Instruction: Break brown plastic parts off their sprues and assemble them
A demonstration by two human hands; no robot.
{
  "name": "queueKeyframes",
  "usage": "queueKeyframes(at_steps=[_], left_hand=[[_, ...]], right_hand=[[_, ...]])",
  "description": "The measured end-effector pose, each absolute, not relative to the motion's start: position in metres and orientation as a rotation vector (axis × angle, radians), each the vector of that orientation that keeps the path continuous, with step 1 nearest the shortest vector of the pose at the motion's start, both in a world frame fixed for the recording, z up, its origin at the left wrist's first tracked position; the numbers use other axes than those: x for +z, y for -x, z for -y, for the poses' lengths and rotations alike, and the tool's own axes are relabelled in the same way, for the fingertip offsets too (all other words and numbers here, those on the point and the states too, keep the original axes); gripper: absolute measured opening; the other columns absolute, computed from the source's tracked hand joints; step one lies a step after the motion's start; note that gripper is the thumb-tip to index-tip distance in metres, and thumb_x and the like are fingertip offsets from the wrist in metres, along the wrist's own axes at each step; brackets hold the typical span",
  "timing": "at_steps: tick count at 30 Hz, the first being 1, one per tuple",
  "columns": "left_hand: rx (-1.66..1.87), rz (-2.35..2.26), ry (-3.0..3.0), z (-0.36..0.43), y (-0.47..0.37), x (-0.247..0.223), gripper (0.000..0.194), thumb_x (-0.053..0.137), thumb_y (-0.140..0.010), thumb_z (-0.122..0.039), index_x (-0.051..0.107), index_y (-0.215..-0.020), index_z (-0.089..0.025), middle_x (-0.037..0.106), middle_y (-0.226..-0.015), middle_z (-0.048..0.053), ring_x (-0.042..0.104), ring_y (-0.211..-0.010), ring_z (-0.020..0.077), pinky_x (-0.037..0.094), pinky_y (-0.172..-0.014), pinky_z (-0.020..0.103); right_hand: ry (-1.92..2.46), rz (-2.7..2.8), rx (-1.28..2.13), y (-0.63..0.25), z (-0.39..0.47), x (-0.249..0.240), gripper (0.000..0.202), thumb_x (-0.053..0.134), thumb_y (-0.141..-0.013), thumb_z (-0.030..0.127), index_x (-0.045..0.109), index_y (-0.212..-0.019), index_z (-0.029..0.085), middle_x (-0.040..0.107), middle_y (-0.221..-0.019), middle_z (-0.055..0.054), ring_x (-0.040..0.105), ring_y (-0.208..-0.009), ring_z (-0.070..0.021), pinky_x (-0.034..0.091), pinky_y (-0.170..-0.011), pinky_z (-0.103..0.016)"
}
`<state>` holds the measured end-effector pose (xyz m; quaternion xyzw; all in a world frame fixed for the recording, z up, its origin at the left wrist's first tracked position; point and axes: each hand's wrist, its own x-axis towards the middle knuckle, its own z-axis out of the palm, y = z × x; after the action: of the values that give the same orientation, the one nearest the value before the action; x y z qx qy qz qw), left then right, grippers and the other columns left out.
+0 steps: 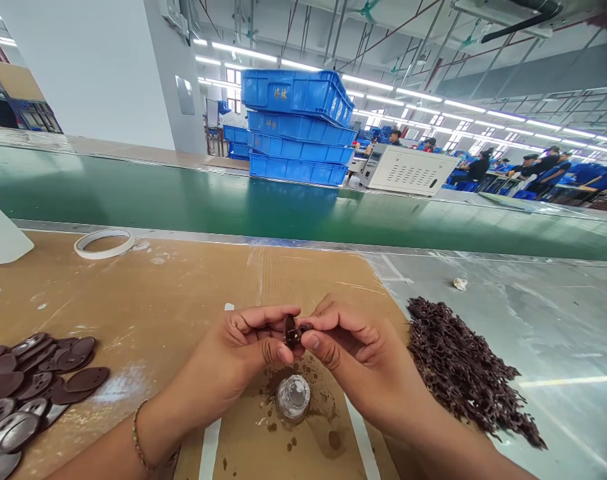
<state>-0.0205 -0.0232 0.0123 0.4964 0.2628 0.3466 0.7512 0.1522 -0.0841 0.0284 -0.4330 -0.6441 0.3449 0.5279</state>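
My left hand [256, 340] pinches a dark brown oval piece [288, 328], held on edge between thumb and fingers. Facing it, my right hand [340, 340] grips a small dark brown part [304, 327] that meets the oval piece. Fingertips hide much of both. Just below the hands stands a small round clear jar [293, 398] with whitish stuff in it, dark drips around it. Many flat brown oval pieces [38, 373] with small holes lie piled at the left. To the right is a heap of small twisted dark brown parts [463, 367].
A roll of white tape [104, 244] and a whitish container [0, 233] are at the left back. Behind the cardboard-covered table [193, 280] runs a green conveyor belt [193, 200]. Beyond it are stacked blue crates [298, 143], a white machine box [408, 170] and several people.
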Motion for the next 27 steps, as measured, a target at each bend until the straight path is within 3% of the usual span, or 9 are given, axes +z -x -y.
queueKeyframes(at_steps=[19,27], left_hand=[[0.782,-0.591,-1.096,0.024,0.02,0.007,0.029,0.081,-0.071,-0.018,0.079,-0.097,-0.03,0.073,-0.073,-0.002,0.062,-0.073,0.0113,0.05,-0.076,0.021],[0.788,-0.641,-1.134,0.022,0.021,0.013,0.009,0.08,-0.069,-0.017,0.079,-0.077,-0.022,0.069,-0.057,0.0,0.062,-0.064,0.0123,0.051,-0.069,0.021]], right_hand=[[1.038,1.441,0.999,-0.149,0.084,0.033,0.021,0.066,-0.09,0.035,0.059,-0.079,0.02,0.064,-0.077,-0.001,0.061,-0.072,-0.0127,0.049,-0.068,-0.026],[0.858,1.331,1.272,-0.141,0.085,0.034,0.023,0.066,-0.091,0.035,0.053,-0.08,0.021,0.063,-0.075,0.0,0.064,-0.072,-0.0121,0.054,-0.076,-0.029]])
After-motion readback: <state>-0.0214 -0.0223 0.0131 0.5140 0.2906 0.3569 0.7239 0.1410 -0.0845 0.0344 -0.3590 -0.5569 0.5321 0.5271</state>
